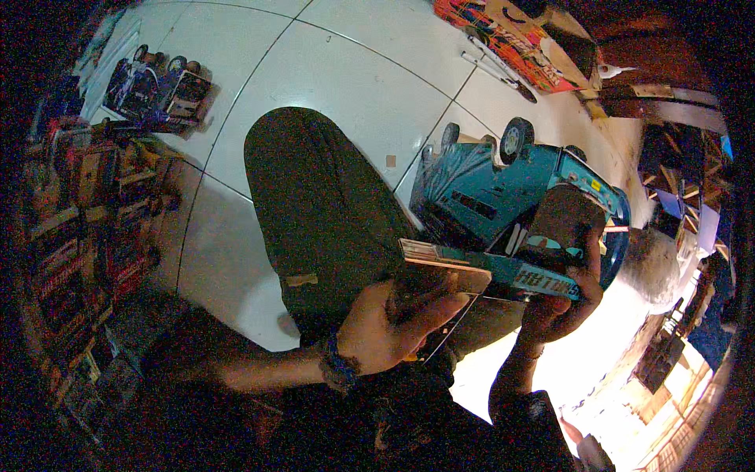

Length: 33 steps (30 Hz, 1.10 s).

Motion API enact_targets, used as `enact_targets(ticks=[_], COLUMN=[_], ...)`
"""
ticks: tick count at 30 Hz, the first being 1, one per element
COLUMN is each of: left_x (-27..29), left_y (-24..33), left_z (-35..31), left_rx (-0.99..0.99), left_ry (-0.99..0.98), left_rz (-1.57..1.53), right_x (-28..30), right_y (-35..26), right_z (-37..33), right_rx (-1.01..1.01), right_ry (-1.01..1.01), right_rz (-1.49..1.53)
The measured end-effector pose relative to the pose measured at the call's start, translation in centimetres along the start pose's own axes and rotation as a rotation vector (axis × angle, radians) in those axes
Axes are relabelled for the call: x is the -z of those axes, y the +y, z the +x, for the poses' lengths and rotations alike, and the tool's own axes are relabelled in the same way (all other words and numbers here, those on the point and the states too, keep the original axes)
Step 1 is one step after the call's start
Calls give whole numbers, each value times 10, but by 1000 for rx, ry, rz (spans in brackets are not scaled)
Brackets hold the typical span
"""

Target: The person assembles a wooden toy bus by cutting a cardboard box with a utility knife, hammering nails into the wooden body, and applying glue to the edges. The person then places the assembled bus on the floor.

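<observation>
My left hand [377, 329] is closed round a thin wooden piece [464, 277] with a pale edge, held over my lap. My right hand [570, 308] grips a blue-green lettered panel [543, 280], its fingers wrapped about the panel's end. The two pieces are close together; whether they touch I cannot tell. A dark brown block-like part [568, 211] rises just above the panel, and how it joins on is unclear. Beyond my hands a blue-green toy truck [495, 185] lies tipped, its black wheels showing.
My bent knee [303, 181] stands left of the truck, over white floor tiles [354, 59]. Another toy vehicle [161, 90] sits at the far left. Stacked boxes [102, 228] line the left side. A printed carton [523, 43] and pen-like sticks [499, 67] lie at the far right.
</observation>
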State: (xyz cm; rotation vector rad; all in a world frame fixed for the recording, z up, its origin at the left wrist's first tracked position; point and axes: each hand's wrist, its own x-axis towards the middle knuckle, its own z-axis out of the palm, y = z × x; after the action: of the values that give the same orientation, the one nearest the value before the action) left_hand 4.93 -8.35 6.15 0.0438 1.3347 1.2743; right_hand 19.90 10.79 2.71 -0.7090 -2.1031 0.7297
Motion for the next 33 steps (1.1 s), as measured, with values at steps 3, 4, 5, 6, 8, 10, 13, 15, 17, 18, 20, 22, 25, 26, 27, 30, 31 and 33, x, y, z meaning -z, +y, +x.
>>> enact_targets(ticks=[3,4,5,6,8,10,13,15,17,18,20,22,25,26,27,30,31,33], left_x=[10,11,12,14,19,27,34,43,43,45,44,41,35,35,33,32,32,31], left_y=[3,2,2,1,0,2,6,11,11,11,10,7,2,1,1,3,4,7], left_z=[0,0,0,-1,-3,-3,-4,-5,-5,-5,-4,-1,2,2,1,-2,-4,-6], left_rx=[205,86,-30,-56,-141,-91,-283,-122,-120,-115,-100,-190,-242,-251,-227,-177,-164,-133], left_ry=[-105,-126,-145,-162,-166,-192,-239,-373,-396,-407,-418,-420,-420,-427,-411,-370,-352,-327], left_rz=[28,-31,-92,-167,-244,-101,-10,22,-39,-11,63,47,-86,-161,-123,-32,-2,88], right_x=[1,1,1,2,3,2,1,0,1,0,0,0,0,0,0,-1,-1,-2], right_y=[1,1,1,0,0,0,-2,-3,-4,-5,-6,-7,-7,-8,-8,-9,-10,-10], right_z=[-2,-2,-2,-1,1,3,4,4,4,4,3,2,2,2,2,1,1,1], right_rx=[20,24,30,36,88,104,78,65,65,61,59,48,38,40,37,60,60,62], right_ry=[2,6,3,-3,-30,-31,-21,-30,-30,-24,-16,-9,-10,-11,-11,0,-1,9], right_rz=[-3,-1,5,7,-30,-43,-24,-13,-31,-45,-46,-46,-46,-48,-44,-62,-61,-76])
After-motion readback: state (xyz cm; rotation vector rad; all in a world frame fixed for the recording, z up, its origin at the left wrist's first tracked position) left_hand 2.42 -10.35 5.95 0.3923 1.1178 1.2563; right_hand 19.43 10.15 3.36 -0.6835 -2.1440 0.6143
